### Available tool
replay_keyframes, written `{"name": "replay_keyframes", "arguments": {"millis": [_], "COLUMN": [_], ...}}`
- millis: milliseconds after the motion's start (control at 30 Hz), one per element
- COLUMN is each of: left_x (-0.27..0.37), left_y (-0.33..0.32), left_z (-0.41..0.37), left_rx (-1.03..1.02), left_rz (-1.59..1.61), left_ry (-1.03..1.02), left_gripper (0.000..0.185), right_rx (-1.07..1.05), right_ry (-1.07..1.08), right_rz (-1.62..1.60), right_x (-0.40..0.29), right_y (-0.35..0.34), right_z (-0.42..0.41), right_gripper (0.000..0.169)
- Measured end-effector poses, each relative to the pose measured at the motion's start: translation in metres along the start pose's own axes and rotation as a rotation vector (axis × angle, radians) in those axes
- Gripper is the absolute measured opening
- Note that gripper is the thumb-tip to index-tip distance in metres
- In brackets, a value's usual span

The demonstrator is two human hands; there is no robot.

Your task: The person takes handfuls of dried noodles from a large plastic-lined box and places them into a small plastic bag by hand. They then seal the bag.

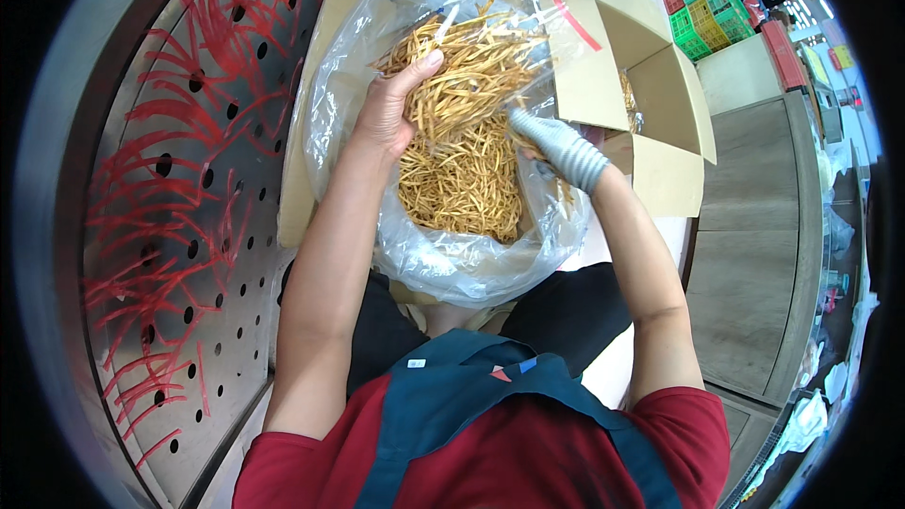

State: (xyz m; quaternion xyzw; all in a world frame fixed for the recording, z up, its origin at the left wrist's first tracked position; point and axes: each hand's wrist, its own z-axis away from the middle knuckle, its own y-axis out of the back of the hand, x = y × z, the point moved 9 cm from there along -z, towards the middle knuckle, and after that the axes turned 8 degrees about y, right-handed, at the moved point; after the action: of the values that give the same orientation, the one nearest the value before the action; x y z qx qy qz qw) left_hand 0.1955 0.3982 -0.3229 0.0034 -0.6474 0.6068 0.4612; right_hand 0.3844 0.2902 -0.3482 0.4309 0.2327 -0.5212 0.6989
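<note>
My bare left hand grips a clear plastic bag from its left side, thumb on top. Long golden-brown dried strips, which look like dried daylily buds, fill this bag. A loose mass of the same dried strips lies below it, inside a large clear plastic liner set in an open cardboard box. On the bag's right side is my right hand, in a grey-and-white striped glove. Its fingertips meet the bag's lower right edge, and some strips show under the curled fingers. The palm is hidden.
A perforated metal panel with many red plastic ties stands close on the left. Another open cardboard box, holding a filled bag, is at the right. Beyond it are a grey wooden cabinet and stacked coloured crates.
</note>
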Motion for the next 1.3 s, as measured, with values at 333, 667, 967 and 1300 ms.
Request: {"name": "replay_keyframes", "arguments": {"millis": [333, 667, 967, 1300], "left_x": [0.007, 0.018, 0.015, -0.009], "left_y": [0.0, 0.018, 0.014, -0.025], "left_z": [-0.003, 0.0, -0.002, 0.007], "left_rx": [0.013, 0.078, 0.006, -0.16], "left_rz": [0.107, 0.042, 0.198, 0.288], "left_ry": [0.009, -0.017, 0.005, 0.038], "left_gripper": [0.046, 0.05, 0.051, 0.053], "right_rx": [0.122, 0.16, 0.063, -0.384], "right_ry": [0.295, 0.102, 0.14, 0.092], "right_rz": [-0.014, -0.044, -0.251, -0.46], "right_x": [-0.01, -0.011, -0.014, -0.034], "right_y": [0.028, 0.044, 0.036, -0.088], "right_z": [0.005, 0.004, 0.008, 0.002], "right_gripper": [0.031, 0.023, 0.026, 0.026]}}
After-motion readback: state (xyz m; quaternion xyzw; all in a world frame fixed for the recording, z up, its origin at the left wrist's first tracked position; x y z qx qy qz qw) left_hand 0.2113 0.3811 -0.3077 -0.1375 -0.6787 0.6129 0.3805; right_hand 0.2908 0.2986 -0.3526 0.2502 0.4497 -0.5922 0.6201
